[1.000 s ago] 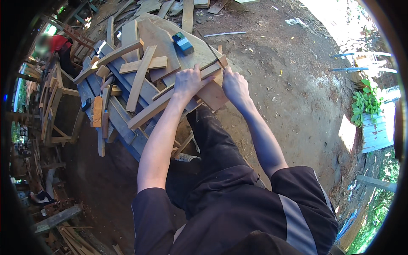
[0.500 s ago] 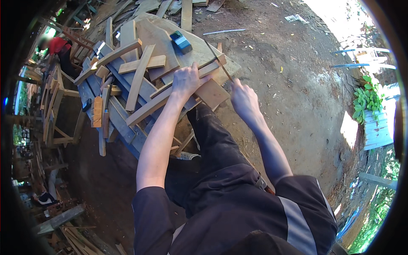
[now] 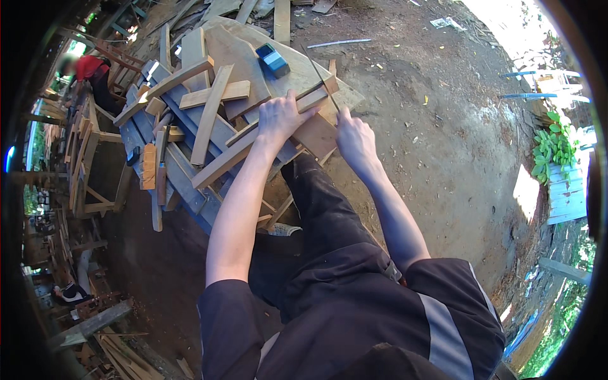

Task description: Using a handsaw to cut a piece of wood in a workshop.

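Observation:
My left hand [image 3: 278, 119] is closed over a long wooden bar [image 3: 231, 158], pressing it down on the cluttered workbench. In my right hand [image 3: 356, 140] is a handsaw, its handle hidden by my fingers. The thin dark saw blade [image 3: 315, 67] slants away to the far left and crosses the bar near its right end. A thinner wood strip [image 3: 243, 133] lies along the bar's far side. Under the bar's right part, a flat brown board [image 3: 316, 135] sticks out toward my leg.
A blue-and-black box-shaped thing [image 3: 273, 61] stands on a wide board beyond my hands. Several loose wood pieces [image 3: 213, 114] and a hand plane-like orange block [image 3: 148, 166] cover the bench's left side. A person in red [image 3: 93, 68] is at the far left.
My right hand has moved slightly away from me and to the left, pushing the saw further across the bar. My left hand keeps its hold.

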Demonstrator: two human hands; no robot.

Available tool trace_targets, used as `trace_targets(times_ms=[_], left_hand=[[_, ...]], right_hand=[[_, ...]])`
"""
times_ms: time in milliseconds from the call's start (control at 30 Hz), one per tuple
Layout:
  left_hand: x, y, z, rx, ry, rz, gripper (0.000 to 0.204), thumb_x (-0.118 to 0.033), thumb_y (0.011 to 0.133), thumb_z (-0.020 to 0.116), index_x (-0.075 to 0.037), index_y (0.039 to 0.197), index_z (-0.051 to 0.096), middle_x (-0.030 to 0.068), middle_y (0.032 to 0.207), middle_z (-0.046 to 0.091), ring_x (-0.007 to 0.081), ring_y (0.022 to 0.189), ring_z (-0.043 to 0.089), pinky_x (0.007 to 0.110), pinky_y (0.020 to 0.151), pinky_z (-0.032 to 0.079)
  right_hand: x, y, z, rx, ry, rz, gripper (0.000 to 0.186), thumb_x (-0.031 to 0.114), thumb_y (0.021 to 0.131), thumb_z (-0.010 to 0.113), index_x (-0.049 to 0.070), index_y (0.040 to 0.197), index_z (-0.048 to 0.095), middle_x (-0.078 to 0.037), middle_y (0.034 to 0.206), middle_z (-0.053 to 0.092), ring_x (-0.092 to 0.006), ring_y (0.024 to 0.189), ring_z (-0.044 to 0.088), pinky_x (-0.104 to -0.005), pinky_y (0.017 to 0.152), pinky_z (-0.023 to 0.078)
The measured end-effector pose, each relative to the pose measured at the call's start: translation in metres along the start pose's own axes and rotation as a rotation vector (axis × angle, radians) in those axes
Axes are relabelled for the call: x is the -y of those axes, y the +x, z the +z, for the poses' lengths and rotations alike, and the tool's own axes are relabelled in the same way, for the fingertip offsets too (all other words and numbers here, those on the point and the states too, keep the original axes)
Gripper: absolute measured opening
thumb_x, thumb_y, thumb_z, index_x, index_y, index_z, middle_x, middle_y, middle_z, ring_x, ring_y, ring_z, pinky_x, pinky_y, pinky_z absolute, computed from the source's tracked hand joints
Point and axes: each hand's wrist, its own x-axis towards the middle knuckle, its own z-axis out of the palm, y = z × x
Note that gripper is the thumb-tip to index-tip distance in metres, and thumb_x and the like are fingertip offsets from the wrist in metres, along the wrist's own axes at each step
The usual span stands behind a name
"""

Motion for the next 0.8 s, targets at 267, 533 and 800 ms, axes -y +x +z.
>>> trace_targets(times_ms=[267, 533, 800], left_hand=[[0.006, -0.004, 0.008, -0.03, -0.029, 0.065, 0.067, -0.069, 0.08, 0.067, -0.003, 0.092, 0.063, 0.017, 0.068, 0.069, 0.0326, 0.069, 0.073, 0.043, 0.061, 0.058], [0.005, 0.003, 0.006, -0.023, -0.06, -0.017, 0.067, -0.068, 0.082, 0.066, -0.002, 0.092, 0.062, 0.021, 0.067, 0.068, 0.0362, 0.068, 0.072, 0.045, 0.061, 0.058], [0.004, 0.006, 0.003, 0.013, -0.056, -0.041, 0.07, -0.071, 0.081, 0.065, -0.002, 0.093, 0.062, 0.0224, 0.07, 0.069, 0.0389, 0.071, 0.071, 0.047, 0.062, 0.057]], right_hand=[[0.0, -0.07, -0.036, 0.157, 0.049, 0.159, 0.014, 0.011, 0.095, 0.049, 0.0, 0.102, 0.052, -0.026, 0.071, 0.066, -0.0459, 0.071, 0.067, -0.0546, 0.064, 0.053], [0.009, 0.009, -0.024, 0.082, -0.022, 0.075, 0.017, 0.008, 0.09, 0.049, -0.004, 0.097, 0.057, -0.026, 0.083, 0.07, -0.043, 0.081, 0.07, -0.0513, 0.072, 0.056], [0.002, 0.032, 0.012, 0.007, 0.001, 0.006, 0.017, 0.007, 0.089, 0.05, -0.003, 0.101, 0.055, -0.025, 0.078, 0.069, -0.0416, 0.076, 0.071, -0.0497, 0.068, 0.057]])
